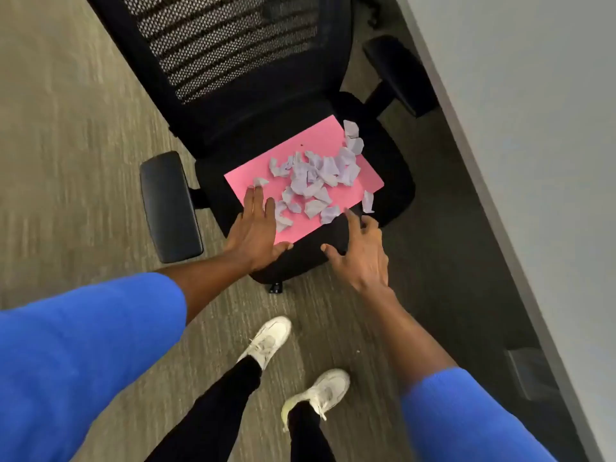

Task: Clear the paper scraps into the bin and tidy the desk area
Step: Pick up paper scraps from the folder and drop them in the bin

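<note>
A pink sheet lies on the seat of a black office chair. Several torn lavender paper scraps are scattered over the sheet, and a few lie past its right edge on the seat. My left hand rests flat on the sheet's near left corner, fingers spread, holding nothing. Just off the sheet's near right edge, my right hand hovers over the seat's front with its fingers apart and empty. No bin is in view.
The chair's mesh back stands beyond the seat, with an armrest at the left and another at the right. A grey desk runs along the right side. My feet stand on carpet in front of the chair.
</note>
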Tool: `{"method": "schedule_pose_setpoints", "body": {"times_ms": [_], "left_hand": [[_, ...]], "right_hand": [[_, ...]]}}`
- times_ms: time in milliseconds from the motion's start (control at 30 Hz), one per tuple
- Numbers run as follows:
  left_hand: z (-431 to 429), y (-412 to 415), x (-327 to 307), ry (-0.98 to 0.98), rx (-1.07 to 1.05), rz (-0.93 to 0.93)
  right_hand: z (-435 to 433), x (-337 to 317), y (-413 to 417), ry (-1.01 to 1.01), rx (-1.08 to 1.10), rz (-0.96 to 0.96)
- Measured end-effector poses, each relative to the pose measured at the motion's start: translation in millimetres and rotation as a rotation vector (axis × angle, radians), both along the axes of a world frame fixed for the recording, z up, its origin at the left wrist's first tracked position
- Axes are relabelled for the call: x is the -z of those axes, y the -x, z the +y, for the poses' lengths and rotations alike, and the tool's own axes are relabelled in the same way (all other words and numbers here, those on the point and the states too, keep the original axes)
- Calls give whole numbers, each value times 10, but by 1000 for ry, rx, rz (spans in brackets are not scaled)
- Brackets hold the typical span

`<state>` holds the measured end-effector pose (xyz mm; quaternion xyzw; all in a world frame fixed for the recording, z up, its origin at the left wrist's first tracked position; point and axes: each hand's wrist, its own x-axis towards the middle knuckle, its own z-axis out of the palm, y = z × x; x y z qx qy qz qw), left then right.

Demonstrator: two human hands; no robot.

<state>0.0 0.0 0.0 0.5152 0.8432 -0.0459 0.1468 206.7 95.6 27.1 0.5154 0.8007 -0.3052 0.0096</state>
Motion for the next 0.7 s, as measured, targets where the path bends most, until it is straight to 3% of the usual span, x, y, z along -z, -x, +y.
{"method": "schedule_pose_setpoints", "body": {"times_ms": [267,700], "left_hand": [[339,335,461,-20,-89,-98],[422,352,741,-104,-79,-159]], "right_hand": [[384,517,671,35,-94,-51],[497,978,1229,-146,-141,-106]]}}
